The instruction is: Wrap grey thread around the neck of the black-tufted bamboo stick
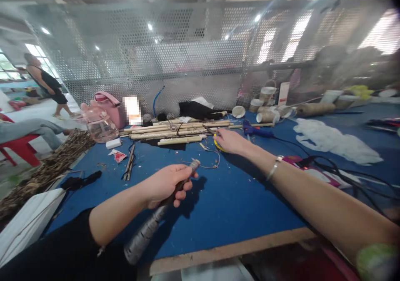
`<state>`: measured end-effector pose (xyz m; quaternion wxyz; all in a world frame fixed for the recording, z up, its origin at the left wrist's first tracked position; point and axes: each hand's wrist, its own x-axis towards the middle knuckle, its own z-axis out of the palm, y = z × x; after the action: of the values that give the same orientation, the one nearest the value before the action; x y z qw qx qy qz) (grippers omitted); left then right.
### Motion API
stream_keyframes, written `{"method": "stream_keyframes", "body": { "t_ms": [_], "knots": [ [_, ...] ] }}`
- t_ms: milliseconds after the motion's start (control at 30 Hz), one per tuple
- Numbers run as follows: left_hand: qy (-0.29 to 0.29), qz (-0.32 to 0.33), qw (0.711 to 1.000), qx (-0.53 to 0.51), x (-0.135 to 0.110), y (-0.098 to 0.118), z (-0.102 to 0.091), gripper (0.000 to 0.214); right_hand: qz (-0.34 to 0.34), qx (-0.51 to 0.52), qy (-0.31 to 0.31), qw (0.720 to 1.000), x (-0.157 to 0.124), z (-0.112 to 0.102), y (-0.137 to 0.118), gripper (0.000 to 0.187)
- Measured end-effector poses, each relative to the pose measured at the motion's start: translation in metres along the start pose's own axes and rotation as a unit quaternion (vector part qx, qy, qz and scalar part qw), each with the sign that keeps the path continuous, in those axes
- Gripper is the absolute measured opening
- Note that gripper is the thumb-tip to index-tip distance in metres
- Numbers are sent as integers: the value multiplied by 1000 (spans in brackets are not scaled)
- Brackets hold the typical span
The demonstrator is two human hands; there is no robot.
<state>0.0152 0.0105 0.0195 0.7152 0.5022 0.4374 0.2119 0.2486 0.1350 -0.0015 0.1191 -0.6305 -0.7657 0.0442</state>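
Note:
My left hand [173, 185] is wrapped around a thick grey stick [146, 233] with dark, bark-like marks. The stick slants, its pale, string-bound tip [195, 163] pointing away from me over the blue table. Further forward, my right hand [229, 141] is closed on a pair of scissors [216, 144] with yellow handles. Their blades point left toward a bundle of thin bamboo sticks [175, 129]; my palm covers part of the handles. A loose piece of cord [217, 160] curls on the table between my two hands.
A blue glue gun [258, 131] lies right of the scissors, its cable trailing right. White fluffy material [334, 141] and twine-wrapped cups [268, 116] are on the right. A clear bottle [101, 124] and pink bag [114, 110] stand left. A person [46, 81] walks beyond.

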Motion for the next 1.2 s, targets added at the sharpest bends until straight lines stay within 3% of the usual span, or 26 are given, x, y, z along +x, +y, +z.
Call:
{"method": "stream_keyframes", "body": {
  "t_ms": [133, 233, 267, 300, 333, 367, 433, 467, 533, 567, 667, 800, 900, 1000, 1067, 1100, 1133, 1200],
  "knots": [
    [-32, -4, 999, -29, 5, -21, -13, 35, 26, -36, -31, 999, 20, 10, -1, 47],
    [-50, -1, 998, -46, 2, -30, -19, 35, 15, -19, 42, 999, 3, 8, -17, 37],
    [-49, 6, 998, -50, 1, -31, -20, 34, -19, 17, 65, 998, -8, 6, -25, 31],
    [-40, 17, 998, -52, 0, -33, -21, 33, -54, 83, 45, 994, -20, 4, -33, 27],
    [-22, 33, 998, -57, 0, -33, -20, 31, -82, 166, -21, 982, -33, 3, -41, 27],
    [8, 52, 997, -63, 0, -34, -19, 28, -95, 247, -115, 957, -46, 3, -49, 27],
    [96, 90, 988, -85, 4, -34, -13, 25, -105, 385, -321, 859, -69, 7, -65, 30],
    [140, 100, 980, -101, 7, -34, -10, 26, -101, 442, -375, 809, -78, 11, -72, 34],
    [188, 120, 967, -125, 16, -34, -1, 27, -109, 527, -409, 737, -90, 21, -83, 43],
    [207, 125, 961, -134, 21, -33, 3, 27, -118, 562, -395, 717, -94, 26, -88, 47],
    [222, 154, 954, -129, 33, -30, 10, 27, -116, 630, -330, 693, -101, 36, -97, 48],
    [83, 143, 985, -51, 31, -21, 4, 41, -50, 631, -313, 708, -107, 38, -102, 46],
    [18, 53, 997, -44, 20, -21, -2, 47, -42, 603, -293, 741, -108, 32, -105, 48],
    [59, 6, 996, -72, 8, -30, -2, 38, -85, 505, -391, 765, -86, 14, -101, 41],
    [101, 17, 986, -130, 2, -38, 0, 35, -139, 379, -505, 763, -52, 1, -98, 32],
    [114, 24, 980, -160, 0, -42, 0, 35, -168, 320, -511, 780, -30, -4, -99, 30],
    [118, 33, 976, -182, 0, -46, 1, 34, -192, 301, -446, 821, -7, -5, -104, 32],
    [104, 52, 972, -203, -1, -51, 0, 35, -251, 272, -254, 893, 35, 4, -127, 32]
  ]
}}
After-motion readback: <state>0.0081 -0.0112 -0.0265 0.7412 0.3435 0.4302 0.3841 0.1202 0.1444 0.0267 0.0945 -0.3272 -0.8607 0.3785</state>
